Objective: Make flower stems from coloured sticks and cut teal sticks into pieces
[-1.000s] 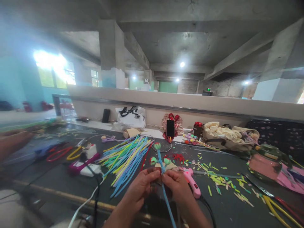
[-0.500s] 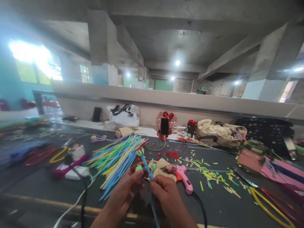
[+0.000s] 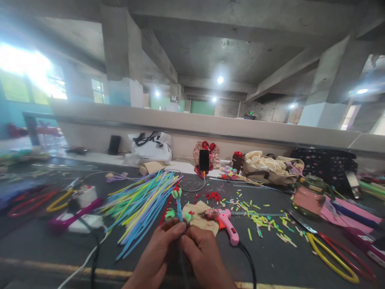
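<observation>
Between my two hands stands a blue pipe-cleaner stem [image 3: 179, 208] with small green-and-red buds, one at its tip and one out to each side. My left hand [image 3: 161, 249] is closed, thumb and fingers pinching the stem just below the side buds. Close beside it, my right hand [image 3: 203, 251] is also closed on the stem, slightly lower. The stem's lower end runs down between the palms, partly hidden. Just beyond my right hand, a pink glue gun [image 3: 230, 228] lies with its nozzle over a beige pad [image 3: 207, 226].
Left of my hands spreads a pile of coloured pipe cleaners [image 3: 141, 208]. A power strip [image 3: 86, 220] with cords lies farther left. Cut bits [image 3: 264, 220] are scattered right, near yellow-and-red scissors [image 3: 327, 257]. A phone [image 3: 204, 160] stands at the back; a jar [image 3: 309, 196] sits right.
My hands have drawn together around the stem, the left shifting lower on it. The stem now stands more upright, its side buds spread apart. The camera view has turned slightly right.
</observation>
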`<state>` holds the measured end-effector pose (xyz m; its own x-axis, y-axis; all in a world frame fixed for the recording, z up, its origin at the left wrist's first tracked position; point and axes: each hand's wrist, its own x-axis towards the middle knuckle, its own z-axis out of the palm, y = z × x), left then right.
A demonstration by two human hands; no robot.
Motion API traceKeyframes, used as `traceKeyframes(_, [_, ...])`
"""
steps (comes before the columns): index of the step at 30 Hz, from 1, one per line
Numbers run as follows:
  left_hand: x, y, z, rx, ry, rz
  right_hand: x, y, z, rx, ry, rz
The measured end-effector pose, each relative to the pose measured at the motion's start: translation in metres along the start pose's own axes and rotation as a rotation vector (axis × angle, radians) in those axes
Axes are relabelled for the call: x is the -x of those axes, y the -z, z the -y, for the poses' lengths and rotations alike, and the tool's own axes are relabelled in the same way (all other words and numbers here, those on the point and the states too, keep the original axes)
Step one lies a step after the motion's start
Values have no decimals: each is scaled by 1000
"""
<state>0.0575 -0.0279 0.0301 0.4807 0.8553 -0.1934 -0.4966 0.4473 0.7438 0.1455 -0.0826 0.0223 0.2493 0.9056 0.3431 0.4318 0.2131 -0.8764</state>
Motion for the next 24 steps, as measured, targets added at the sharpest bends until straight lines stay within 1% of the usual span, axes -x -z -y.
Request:
traceKeyframes(2, [-1, 1, 0, -4, 1, -1, 0, 0, 1, 9, 17, 5])
traceKeyframes(6, [-6, 6, 3, -48, 1, 69, -3, 1, -4, 26, 19, -8])
traceKeyframes(11, [-8, 13, 3, -140, -3, 136, -8, 11, -10, 79, -5, 0])
traceKeyframes(13, [-8, 14, 2, -175, -22, 123, -9, 14, -11, 99, -18, 37])
traceKeyframes(17, [-8, 16, -2, -169, -39, 35, -7, 13, -10, 55, -34, 83])
traceKeyframes(22, [-11, 18, -6, -170, -47, 43, -6, 7, -11, -50, -83, 119])
traceKeyframes(24, [-11, 18, -6, -181, -32, 79, -7, 4, -14, -142, -126, 129])
